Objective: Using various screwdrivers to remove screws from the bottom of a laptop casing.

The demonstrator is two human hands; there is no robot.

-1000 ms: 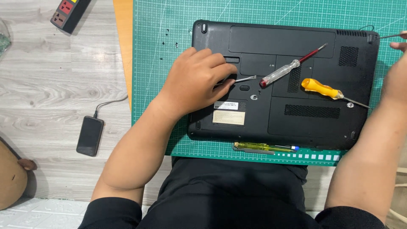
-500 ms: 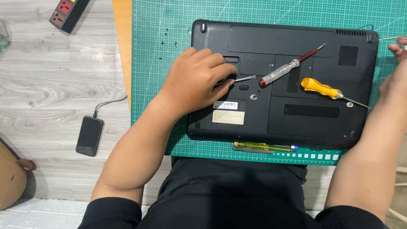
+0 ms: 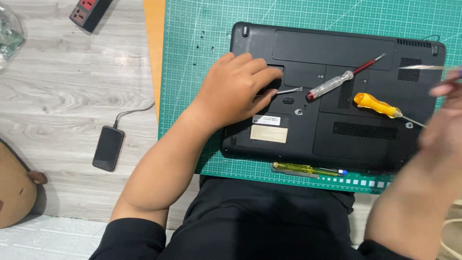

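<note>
1. A black laptop (image 3: pixel 337 96) is laid upside down on a green cutting mat (image 3: pixel 192 72), its base turned up so that the screws and covers can be reached.
2. The left hand (image 3: pixel 236 91) is pressed onto the left part of the base. The fingers are curled, and a slim metal tool (image 3: pixel 288 90) sticks out to the right from under them; it seems to be pinched there, with its flat tip laid on the base near a small oval latch.
3. The right hand (image 3: pixel 445 115) is seen at the right edge, blurred. Something thin appears to be held in it, but whether the fingers are closed on it cannot be told.
4. Two screwdrivers are rested on the base itself, within easy reach: one with a clear handle and red shaft (image 3: pixel 337 82), one with an orange handle (image 3: pixel 378 105) to its right.
5. A third, yellow-green screwdriver (image 3: pixel 308 169) is laid on the mat along the near edge of the laptop.
6. Tiny dark specks, possibly screws (image 3: pixel 204 45), are scattered on the mat by the far left corner.
7. A phone (image 3: pixel 108 148) on a cable and a power strip (image 3: pixel 89 12) are kept off to the left on the wooden floor.
</note>
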